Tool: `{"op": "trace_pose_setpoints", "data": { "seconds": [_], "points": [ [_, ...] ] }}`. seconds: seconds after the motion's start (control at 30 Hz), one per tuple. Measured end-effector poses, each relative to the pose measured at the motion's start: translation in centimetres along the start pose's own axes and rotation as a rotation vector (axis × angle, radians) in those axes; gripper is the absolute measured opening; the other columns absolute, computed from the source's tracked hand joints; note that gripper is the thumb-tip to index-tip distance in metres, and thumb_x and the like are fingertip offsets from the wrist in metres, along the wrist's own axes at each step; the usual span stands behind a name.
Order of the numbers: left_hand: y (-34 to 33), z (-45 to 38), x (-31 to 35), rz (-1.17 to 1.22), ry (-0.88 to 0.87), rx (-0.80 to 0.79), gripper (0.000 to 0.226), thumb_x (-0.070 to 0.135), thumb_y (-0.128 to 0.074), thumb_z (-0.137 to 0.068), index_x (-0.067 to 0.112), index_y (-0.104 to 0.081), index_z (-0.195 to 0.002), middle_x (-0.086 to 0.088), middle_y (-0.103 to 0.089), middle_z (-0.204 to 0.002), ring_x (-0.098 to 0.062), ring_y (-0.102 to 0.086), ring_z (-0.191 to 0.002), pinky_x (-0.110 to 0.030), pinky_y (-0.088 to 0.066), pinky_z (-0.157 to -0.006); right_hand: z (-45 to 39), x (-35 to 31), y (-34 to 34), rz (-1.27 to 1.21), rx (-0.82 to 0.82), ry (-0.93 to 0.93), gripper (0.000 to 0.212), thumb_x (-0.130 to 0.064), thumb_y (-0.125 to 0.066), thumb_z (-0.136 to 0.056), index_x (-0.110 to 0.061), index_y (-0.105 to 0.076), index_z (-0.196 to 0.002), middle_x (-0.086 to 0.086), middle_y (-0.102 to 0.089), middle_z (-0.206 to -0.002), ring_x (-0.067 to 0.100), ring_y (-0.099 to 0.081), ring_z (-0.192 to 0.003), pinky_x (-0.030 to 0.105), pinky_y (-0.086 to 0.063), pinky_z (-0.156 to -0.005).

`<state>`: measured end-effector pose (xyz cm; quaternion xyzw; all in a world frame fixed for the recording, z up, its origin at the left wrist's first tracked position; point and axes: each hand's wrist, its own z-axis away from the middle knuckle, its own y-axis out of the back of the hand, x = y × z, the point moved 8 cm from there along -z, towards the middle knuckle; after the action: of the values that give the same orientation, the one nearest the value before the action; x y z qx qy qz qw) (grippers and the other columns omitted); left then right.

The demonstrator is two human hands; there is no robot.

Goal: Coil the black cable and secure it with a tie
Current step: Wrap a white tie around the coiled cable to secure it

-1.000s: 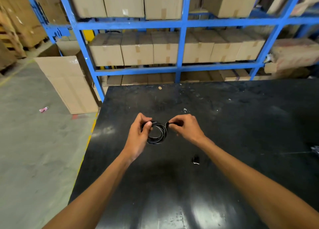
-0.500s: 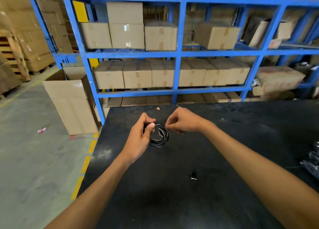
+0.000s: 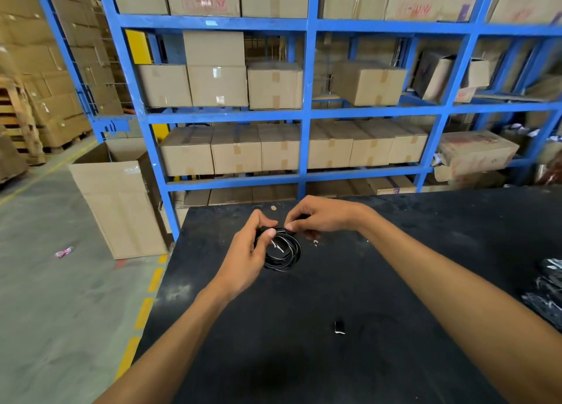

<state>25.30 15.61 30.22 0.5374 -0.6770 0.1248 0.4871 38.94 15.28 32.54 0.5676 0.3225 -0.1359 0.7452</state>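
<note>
1. Cable [image 3: 282, 253]: black, wound in a small coil, held just above the far left part of the table [image 3: 304, 358]. Its left arc is hidden behind the left hand [image 3: 249, 251].
2. Tie [image 3: 277, 246]: a thin white strand across the coil; too small to tell whether it is fastened.
3. Left hand: fingers curled round the coil's left side, thumb pressed on top.
4. Right hand [image 3: 319, 216]: fingertips pinched together at the coil's top edge. What they pinch is hidden; it may be the cable's end or the tie.
5. Small black item [image 3: 339, 327]: lies on the table near the camera, well apart from the coil; kind unclear.
6. Dark bundle [image 3: 546, 288]: at the table's right edge, cut off by the frame, blurred.
7. White flecks [image 3: 315, 243]: on the table just right of the coil.
8. Rack [image 3: 308, 114]: blue, behind the table, shelves holding taped cartons [image 3: 237, 151]; contents not visible. One carton [image 3: 447, 75] at upper right is tilted with its flaps open, interior dark.
9. Open box [image 3: 121, 202]: stands on the floor left of the table; inside not visible.
10. Pink scrap [image 3: 64, 252]: on the floor, left.
</note>
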Motion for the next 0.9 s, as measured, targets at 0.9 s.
{"op": "trace_pose_setpoints", "data": {
  "seconds": [0.9],
  "points": [
    [0.8, -0.3, -1.1, 0.116, 0.061, 0.123, 0.002, 0.02, -0.054, -0.098, 0.022, -0.054, -0.098, 0.01, -0.064, -0.089, -0.012, -0.062, -0.089, -0.032, -0.051, -0.082, 0.3, 1.8, 0.2, -0.599, 0.362, -0.039, 0.019, -0.019, -0.072, -0.089, -0.007, -0.076, -0.103, 0.007, -0.078, -0.098, 0.014, -0.073, -0.091, 0.026, -0.058, -0.082]
  ]
}}
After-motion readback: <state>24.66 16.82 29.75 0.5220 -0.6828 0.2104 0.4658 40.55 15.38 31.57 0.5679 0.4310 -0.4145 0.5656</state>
